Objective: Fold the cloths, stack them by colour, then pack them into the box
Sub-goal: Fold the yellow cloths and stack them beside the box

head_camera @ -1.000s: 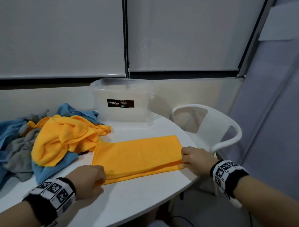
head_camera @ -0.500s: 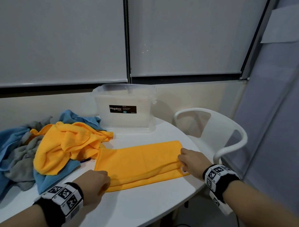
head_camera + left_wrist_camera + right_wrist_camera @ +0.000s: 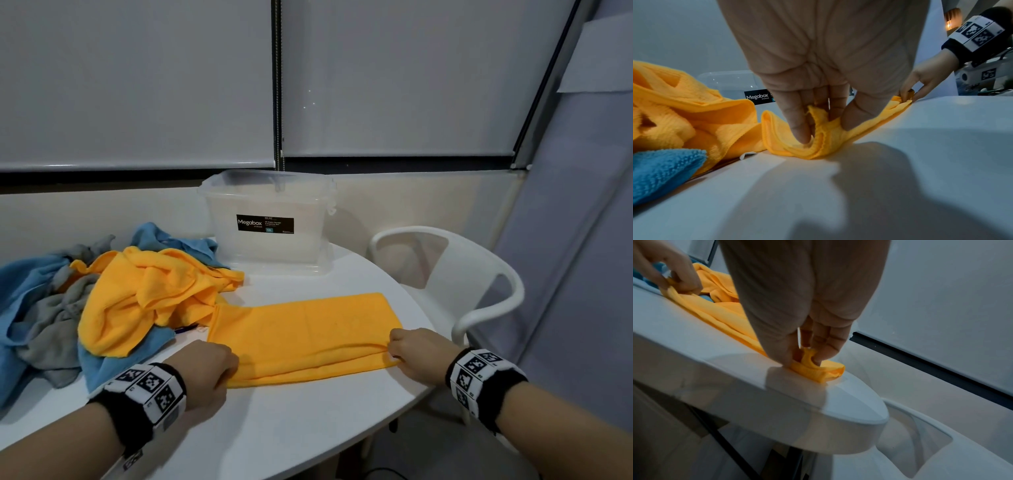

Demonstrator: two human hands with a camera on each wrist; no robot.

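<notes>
A yellow cloth [image 3: 305,329] lies folded into a long strip on the white round table [image 3: 274,421]. My left hand [image 3: 209,370] pinches its near left corner [image 3: 818,146] between thumb and fingers. My right hand [image 3: 411,353] pinches the near right corner [image 3: 813,368] at the table's edge. The clear Megabox box [image 3: 267,222] stands open behind the strip. A heap of unfolded cloths sits to the left: yellow [image 3: 147,298], blue [image 3: 20,294] and grey [image 3: 51,325].
A white plastic chair [image 3: 455,281] stands just right of the table, close to my right hand. Window blinds and a wall ledge run behind the box. Bare tabletop lies in front of the strip, toward me.
The camera has tilted up a little. Both hands keep their hold on the strip's near corners, and the near layer is slightly drawn toward me.
</notes>
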